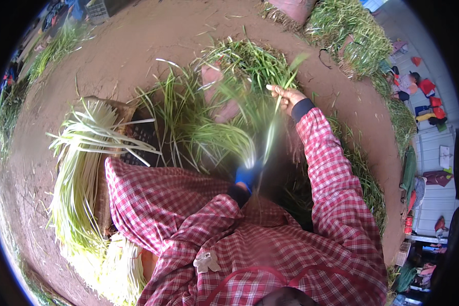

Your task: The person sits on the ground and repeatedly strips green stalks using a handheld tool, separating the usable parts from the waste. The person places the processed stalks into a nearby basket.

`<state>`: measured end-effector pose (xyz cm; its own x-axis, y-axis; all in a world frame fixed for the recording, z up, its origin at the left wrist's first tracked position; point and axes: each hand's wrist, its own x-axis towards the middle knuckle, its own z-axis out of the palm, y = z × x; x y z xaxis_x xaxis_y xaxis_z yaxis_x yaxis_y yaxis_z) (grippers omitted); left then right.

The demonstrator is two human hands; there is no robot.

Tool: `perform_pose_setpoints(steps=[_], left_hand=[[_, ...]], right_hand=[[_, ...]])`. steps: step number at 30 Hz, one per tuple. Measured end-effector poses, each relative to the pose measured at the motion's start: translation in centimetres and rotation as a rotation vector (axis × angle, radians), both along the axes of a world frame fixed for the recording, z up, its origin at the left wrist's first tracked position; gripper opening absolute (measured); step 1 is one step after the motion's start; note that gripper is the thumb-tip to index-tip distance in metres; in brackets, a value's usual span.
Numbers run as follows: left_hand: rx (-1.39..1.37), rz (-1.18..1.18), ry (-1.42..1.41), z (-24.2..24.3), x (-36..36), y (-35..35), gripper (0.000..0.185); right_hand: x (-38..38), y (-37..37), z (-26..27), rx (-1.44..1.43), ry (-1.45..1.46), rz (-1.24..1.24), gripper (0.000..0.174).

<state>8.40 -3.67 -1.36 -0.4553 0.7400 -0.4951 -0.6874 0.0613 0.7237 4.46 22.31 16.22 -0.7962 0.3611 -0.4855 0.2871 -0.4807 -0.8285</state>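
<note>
My left hand [248, 173], in a blue glove, is closed around the pale ends of a bunch of long green leafy stalks [229, 137], held in front of my lap. Its leaves fan out up and to the left, partly blurred. Up and to the right, my bare right hand [287, 97] pinches a few green stalks [269, 141]. Their pale lower ends run down toward the glove, and motion blur hides whether they touch the bunch. Beyond both hands lies a loose heap of green trimmings [260, 63].
To my left, a thick pile of pale, cleaned-looking stalks [76, 179] lies beside a black plastic crate [141, 139]. A pinkish flat surface [226, 111] shows through the heap. Brown ground [153, 36] surrounds me. Large green heaps [348, 38] stand at upper right, near a pale wall [432, 147].
</note>
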Motion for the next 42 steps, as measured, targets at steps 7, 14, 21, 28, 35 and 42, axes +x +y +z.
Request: perform_pose_setpoints(steps=[7, 14, 21, 28, 35, 42], left_hand=[[-0.054, -0.039, 0.004, 2.2, -0.7, -0.2, 0.016], [0.133, -0.353, 0.117, 2.9, 0.6, -1.2, 0.02], [0.262, 0.486, -0.028, 7.3, -6.6, -0.9, 0.025], [0.1, 0.174, -0.602, 6.6, -4.2, -0.1, 0.016], [0.105, 0.003, -0.39, 4.1, -3.0, 0.6, 0.023], [-0.019, -0.122, -0.137, 4.3, -2.6, -0.6, 0.022]], right_hand=[[-1.9, 4.7, 7.8, 0.476, -0.122, -0.273, 0.034], [-6.3, 1.7, 11.8, 0.726, 0.053, -0.116, 0.038], [-0.1, 2.8, 1.1, 0.33, -0.143, -0.162, 0.029], [14.2, -5.5, -22.1, 0.793, -1.166, 0.289, 0.056], [16.0, -15.9, -13.5, 0.84, -0.431, -0.021, 0.023], [16.7, -19.0, -15.0, 0.529, -0.185, -0.058, 0.025]])
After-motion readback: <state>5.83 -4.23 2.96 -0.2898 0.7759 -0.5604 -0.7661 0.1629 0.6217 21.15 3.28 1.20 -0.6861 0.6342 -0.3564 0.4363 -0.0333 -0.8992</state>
